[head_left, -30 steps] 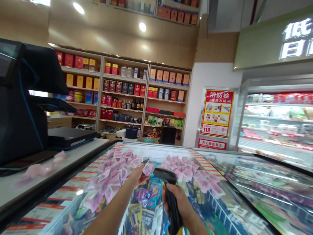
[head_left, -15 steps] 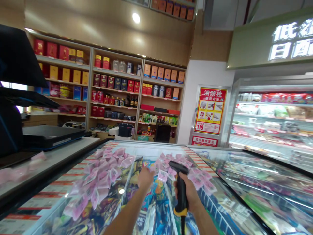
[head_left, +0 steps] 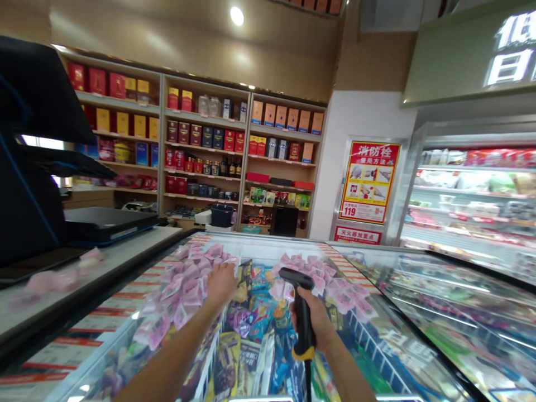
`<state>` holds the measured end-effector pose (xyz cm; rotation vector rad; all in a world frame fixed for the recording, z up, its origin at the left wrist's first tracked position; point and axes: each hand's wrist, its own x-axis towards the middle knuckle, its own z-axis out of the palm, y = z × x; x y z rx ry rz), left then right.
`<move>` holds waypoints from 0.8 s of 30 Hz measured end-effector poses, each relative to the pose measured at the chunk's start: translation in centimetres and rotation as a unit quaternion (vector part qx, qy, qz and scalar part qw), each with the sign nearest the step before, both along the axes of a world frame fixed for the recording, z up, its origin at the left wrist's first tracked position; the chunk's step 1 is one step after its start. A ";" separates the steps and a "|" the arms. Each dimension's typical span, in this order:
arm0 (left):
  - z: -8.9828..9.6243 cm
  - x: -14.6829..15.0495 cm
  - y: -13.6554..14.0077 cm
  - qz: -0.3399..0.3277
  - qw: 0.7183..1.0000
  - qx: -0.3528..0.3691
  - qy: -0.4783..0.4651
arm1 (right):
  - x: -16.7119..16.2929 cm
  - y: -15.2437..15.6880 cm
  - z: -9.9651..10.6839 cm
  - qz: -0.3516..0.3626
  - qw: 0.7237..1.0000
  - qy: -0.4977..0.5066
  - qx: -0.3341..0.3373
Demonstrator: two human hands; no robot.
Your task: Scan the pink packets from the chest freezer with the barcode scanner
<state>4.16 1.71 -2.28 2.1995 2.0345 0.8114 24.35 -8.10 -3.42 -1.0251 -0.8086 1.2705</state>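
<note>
My right hand (head_left: 315,318) grips a black and yellow barcode scanner (head_left: 303,321), its head tilted toward the left and a cord hanging below. Beyond the scanner lies a pile of small pink packets (head_left: 347,293), some bearing white barcode labels. My left hand (head_left: 221,283) reaches over the right edge of a second, larger pile of pink packets (head_left: 190,293). Its fingertips are at the packets, blurred and partly hidden, so whether they hold one does not show. Both piles rest on the glass top of a chest freezer (head_left: 247,237).
Bagged frozen goods (head_left: 245,321) show beneath the glass. To the left, a counter (head_left: 161,239) carries a dark scale-like machine (head_left: 109,222) and several loose pink packets (head_left: 62,279). Another glass-topped freezer (head_left: 452,301) stands right. Shelves of boxes (head_left: 201,134) line the back wall.
My left hand has moved left, from beside the right pile to the left pile. The scanner stays in my right hand, a little further left. The view has shifted slightly.
</note>
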 end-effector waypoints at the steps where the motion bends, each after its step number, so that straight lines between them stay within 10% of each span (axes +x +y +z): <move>1: 0.1 -1.4 0.1 0.011 1.000 0.000 0.003 | -0.4 0.0 0.1 0.007 1.000 -0.006 -0.001; 13: 0.4 -3.7 1.9 0.037 0.952 -0.059 -0.298 | -3.1 -0.9 0.4 0.054 0.998 -0.029 0.026; 24: 0.0 2.2 1.6 -0.013 0.651 -0.229 -0.724 | -3.3 -1.4 0.0 0.058 0.997 -0.033 0.037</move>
